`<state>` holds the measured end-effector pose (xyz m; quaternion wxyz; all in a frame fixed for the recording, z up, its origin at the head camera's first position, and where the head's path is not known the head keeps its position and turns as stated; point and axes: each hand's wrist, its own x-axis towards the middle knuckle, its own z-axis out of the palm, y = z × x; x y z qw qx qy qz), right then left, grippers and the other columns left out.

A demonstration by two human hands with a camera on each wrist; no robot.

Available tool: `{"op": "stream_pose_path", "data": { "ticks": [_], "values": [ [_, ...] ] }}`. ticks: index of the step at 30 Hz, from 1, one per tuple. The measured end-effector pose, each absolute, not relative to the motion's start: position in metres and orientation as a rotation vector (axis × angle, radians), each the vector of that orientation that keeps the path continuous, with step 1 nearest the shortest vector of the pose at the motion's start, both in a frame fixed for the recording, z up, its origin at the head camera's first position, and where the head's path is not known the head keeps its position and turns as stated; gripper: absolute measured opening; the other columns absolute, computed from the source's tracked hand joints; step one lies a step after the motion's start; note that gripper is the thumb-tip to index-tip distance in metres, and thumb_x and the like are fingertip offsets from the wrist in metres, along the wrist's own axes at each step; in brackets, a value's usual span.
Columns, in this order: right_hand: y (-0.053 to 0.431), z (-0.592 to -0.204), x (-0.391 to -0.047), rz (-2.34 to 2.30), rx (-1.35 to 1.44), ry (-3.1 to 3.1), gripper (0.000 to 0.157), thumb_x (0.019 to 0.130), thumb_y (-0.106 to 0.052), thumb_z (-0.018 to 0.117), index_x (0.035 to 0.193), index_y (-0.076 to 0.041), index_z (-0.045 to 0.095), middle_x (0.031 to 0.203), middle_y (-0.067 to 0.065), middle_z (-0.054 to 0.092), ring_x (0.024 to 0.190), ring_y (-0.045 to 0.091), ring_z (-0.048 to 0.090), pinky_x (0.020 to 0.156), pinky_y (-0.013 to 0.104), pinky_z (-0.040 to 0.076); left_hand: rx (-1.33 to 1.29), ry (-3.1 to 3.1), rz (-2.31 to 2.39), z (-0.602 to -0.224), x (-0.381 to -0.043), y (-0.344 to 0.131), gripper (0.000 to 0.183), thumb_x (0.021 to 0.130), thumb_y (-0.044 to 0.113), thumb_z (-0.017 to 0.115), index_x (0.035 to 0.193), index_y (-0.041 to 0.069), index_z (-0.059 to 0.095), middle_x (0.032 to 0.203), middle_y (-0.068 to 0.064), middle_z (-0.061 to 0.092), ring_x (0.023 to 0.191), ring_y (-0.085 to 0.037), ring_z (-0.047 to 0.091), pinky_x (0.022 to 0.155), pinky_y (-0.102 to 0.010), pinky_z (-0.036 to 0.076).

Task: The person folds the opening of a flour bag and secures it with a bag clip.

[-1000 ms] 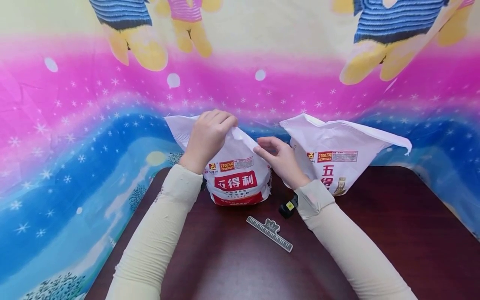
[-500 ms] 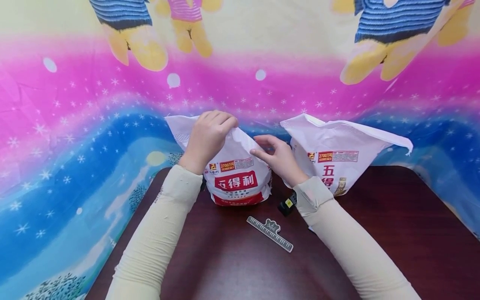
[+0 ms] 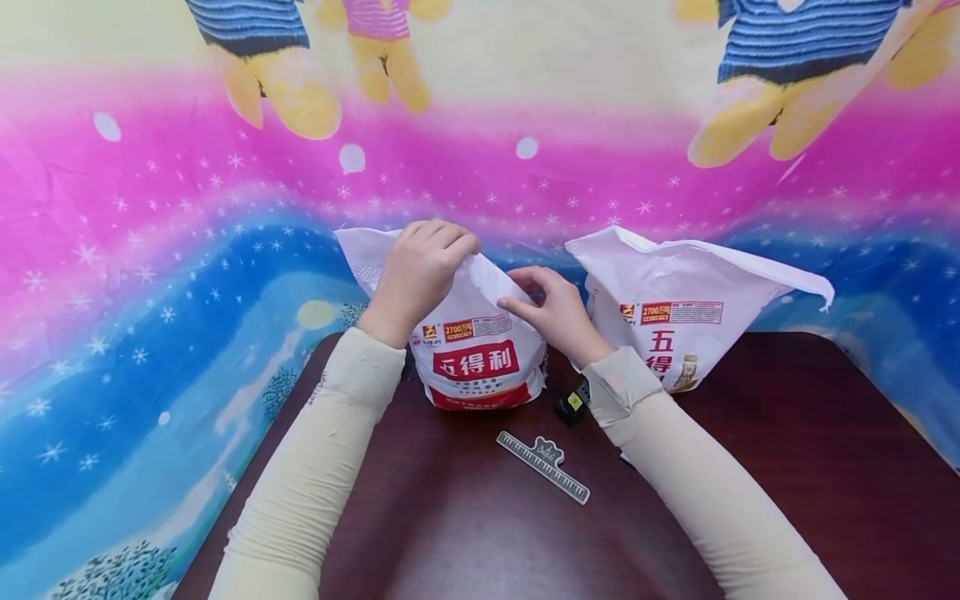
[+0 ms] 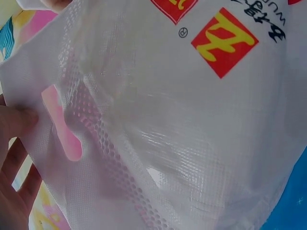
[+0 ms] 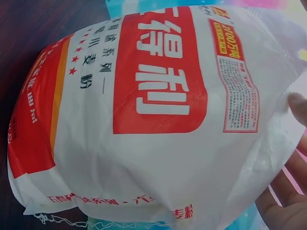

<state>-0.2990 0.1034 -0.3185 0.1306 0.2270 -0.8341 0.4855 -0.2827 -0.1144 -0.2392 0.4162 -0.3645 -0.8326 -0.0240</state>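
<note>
Left hand (image 3: 420,275) and right hand (image 3: 553,307) share the top of a white bag (image 3: 480,357)

At far left, patterned cloth (image 3: 300,192) hangs close along the desk (image 3: 450,517), whose left edge runs near the left sleeve (image 3: 315,467), leaving little room for a sideways swing. The left hand is curled over the bag's top edge, gripping it beside a handle slot (image 4: 61,123). Should that hold loosen, the soft top could sag, and contents could spill if the mouth is unsealed, which cannot be told.

The bag appears to rest on the desk, toward the back. A gray clip (image 3: 543,468) lies in front of it, apart, where a forward slide of the bag could push it. Loose thread (image 5: 48,219) by the bag's lower corner might snag.

Farther right, the right hand pinches the sloping edge between thumb and fingers, a narrow hold that may slip. Near its wrist is a small black device (image 3: 572,407) that could bump the bag.

Just beside stands a second bag (image 3: 682,279), partly behind the right wrist; contact cannot be told, and an outward move could tip it. Its top corner juts right. Most room for moving lies across the near part of the desk and toward its right edge.
</note>
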Motion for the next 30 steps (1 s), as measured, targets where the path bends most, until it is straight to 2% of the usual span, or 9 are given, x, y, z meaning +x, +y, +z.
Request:
{"op": "stream_pose_path", "data": {
  "ticks": [13,30],
  "values": [
    [0.098,-0.32,-0.302,1.323,0.605,-2.413,0.04,0.092,-0.023,0.077,0.125,-0.004,0.066,0.116,0.012,0.063,0.104,0.025,0.064,0.089,0.043,0.058,-0.859,-2.095,-0.041,-0.234,-0.28,-0.122,0.022,0.09,0.01,0.077,0.112,0.009,0.075,0.112,-0.01,0.074,0.109,-0.027,0.068,0.099,-0.046,0.051],
    [0.095,-0.321,-0.303,1.281,0.558,-2.431,0.029,0.093,-0.026,0.076,0.114,-0.006,0.071,0.108,0.01,0.064,0.093,0.025,0.065,0.082,0.042,0.059,-0.76,-2.248,-0.052,-0.221,-0.27,-0.122,0.027,0.092,0.01,0.075,0.119,0.011,0.072,0.12,-0.011,0.07,0.118,-0.031,0.061,0.106,-0.051,0.046]
  ]
}}
